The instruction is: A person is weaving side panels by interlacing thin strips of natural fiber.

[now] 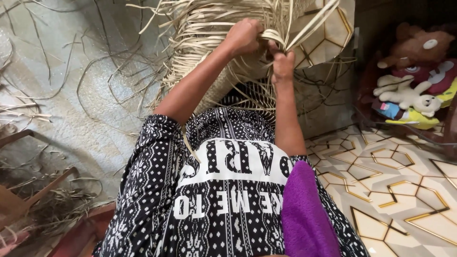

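Observation:
A half-woven mat of pale dried leaf strips lies ahead of me, its loose ends sticking out in all directions. My left hand is closed around a bundle of strips at the mat's edge. Just to its right, my right hand pinches a few strips that run up and to the right. Both forearms reach forward over my black-and-white patterned clothing.
Loose strips and scraps litter the grey floor at left. Wooden pieces lie at lower left. Stuffed toys sit at right on a tiled floor with gold lines. A purple cloth hangs at my right side.

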